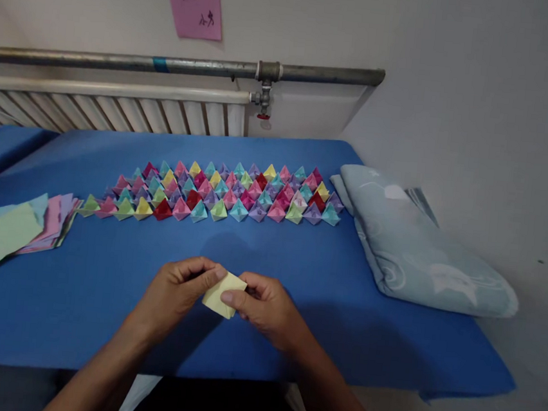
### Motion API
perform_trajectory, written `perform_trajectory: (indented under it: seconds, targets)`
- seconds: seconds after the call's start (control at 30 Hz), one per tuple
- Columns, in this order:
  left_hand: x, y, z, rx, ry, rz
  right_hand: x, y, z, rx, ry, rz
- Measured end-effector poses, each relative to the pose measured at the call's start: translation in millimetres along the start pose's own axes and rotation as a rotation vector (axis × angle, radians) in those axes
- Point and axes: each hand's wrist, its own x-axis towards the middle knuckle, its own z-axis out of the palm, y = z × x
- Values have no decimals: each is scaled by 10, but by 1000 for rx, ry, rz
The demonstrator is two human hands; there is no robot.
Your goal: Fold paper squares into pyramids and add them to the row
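Between my two hands is a small folded square of pale yellow paper [219, 298], held over the front part of the blue-covered surface. My left hand [176, 293] is closed on its upper left edge, thumb on top. From the other side, my right hand [269, 307] pinches the paper with its thumb lying across the face. The fingers beneath the paper are mostly hidden. Farther back, several rows of folded paper boats [218, 210] in many colours stand close together. Loose sheets of coloured paper [2, 237] lie in an overlapping pile at the left.
A folded grey-green blanket [424, 252] with white patterns rests at the right end of the blue cover [114, 306]. Behind stand a white radiator [156, 115] and a metal pipe [204, 67] with a red-handled valve [263, 115]. A pink note [194, 4] hangs on the wall.
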Motion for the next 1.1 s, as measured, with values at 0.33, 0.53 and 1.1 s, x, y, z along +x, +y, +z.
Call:
perform_trajectory:
  seconds: [0.33,0.53,1.1]
  targets:
    - [60,-31,35,-87,54,-23,-8,63,-13,33,-33,61]
    - [62,-61,-2,-84,-27,-23,-48,56,-44,-43,-81,127]
    - [43,-26,-13,142,-294,52,30,-136,-116,-214,-125,-19]
